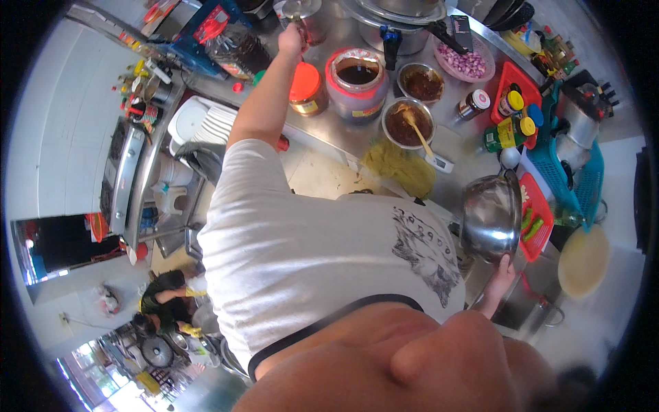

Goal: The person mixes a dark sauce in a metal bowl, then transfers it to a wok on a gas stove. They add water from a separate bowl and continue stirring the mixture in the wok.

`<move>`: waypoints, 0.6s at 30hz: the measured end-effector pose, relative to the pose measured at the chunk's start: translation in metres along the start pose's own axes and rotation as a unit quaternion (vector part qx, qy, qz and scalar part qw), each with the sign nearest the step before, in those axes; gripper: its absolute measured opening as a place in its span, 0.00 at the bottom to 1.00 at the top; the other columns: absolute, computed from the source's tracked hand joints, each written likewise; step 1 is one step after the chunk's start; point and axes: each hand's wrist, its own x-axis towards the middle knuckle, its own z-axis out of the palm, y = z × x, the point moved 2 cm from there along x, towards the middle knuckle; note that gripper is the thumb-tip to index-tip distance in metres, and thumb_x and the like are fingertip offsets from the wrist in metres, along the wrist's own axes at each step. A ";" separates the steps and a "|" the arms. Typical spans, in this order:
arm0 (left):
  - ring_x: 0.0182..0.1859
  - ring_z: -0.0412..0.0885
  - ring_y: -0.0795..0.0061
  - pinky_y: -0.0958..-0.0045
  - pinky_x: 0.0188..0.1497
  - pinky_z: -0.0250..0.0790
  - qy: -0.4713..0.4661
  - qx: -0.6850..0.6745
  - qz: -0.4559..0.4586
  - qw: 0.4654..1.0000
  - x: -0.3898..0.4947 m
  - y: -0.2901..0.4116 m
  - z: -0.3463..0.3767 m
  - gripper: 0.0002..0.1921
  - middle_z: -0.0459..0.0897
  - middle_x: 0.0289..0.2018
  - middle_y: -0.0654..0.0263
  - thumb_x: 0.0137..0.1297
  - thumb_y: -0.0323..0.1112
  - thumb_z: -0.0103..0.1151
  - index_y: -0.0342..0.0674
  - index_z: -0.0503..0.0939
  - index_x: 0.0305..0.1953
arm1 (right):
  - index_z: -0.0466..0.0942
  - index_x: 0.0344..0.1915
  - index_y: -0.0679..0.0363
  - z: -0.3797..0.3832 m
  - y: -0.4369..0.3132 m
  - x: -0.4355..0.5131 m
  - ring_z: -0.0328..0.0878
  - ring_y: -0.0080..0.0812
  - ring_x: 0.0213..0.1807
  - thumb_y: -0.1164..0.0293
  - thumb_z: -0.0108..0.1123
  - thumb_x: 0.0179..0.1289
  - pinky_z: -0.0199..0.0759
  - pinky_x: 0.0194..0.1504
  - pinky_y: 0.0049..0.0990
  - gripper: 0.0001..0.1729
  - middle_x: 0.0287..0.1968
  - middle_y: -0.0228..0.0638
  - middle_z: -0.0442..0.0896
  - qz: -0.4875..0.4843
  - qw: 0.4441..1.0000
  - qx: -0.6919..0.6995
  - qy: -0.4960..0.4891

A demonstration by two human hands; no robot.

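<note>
At the top, my left hand (292, 40) is closed at the side of a shiny, see-through jug (311, 23) and seems to grip its handle. With my right hand (504, 270) I hold a steel mixing bowl (489, 213) by its rim, tilted on its side. Between my hands stand a red-lidded jar (307, 95), a wide open jar of dark liquid (357, 98) and two steel bowls of brown paste (423, 83), the nearer with a wooden spoon (418, 131) in it. Chopped red onions (463, 63) fill a pink basket with a phone on its edge.
A pressure cooker (399, 33) stands at the back of the steel counter (355, 147). Red trays (538, 247) and a teal basket (592, 170) line the right. A greenish cloth (401, 167) lies at the near edge. Another person (167, 298) in yellow gloves is at lower left.
</note>
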 end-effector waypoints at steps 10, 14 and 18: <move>0.29 0.81 0.61 0.52 0.36 0.78 -0.066 0.021 -0.151 0.986 0.081 -0.086 0.024 0.16 0.83 0.34 0.57 0.69 0.42 0.43 0.40 0.80 0.42 | 0.80 0.39 0.64 0.042 -0.031 -0.034 0.68 0.17 0.40 0.66 0.56 0.70 0.61 0.47 0.21 0.12 0.36 0.23 0.77 -0.009 0.992 -0.040 0.116; 0.34 0.81 0.58 0.41 0.48 0.70 0.055 0.129 -0.216 0.966 0.124 -0.102 0.003 0.14 0.82 0.33 0.58 0.68 0.40 0.43 0.43 0.79 0.42 | 0.80 0.38 0.64 0.047 -0.026 -0.027 0.68 0.17 0.39 0.66 0.56 0.70 0.61 0.45 0.20 0.12 0.35 0.22 0.76 -0.010 0.993 -0.042 0.111; 0.44 0.81 0.54 0.31 0.57 0.56 -0.005 0.166 -0.300 0.940 0.166 -0.096 -0.025 0.15 0.81 0.43 0.55 0.68 0.37 0.41 0.40 0.76 0.49 | 0.80 0.36 0.61 0.063 -0.027 -0.020 0.67 0.15 0.36 0.66 0.55 0.71 0.60 0.41 0.18 0.11 0.33 0.20 0.75 -0.010 0.994 -0.025 0.105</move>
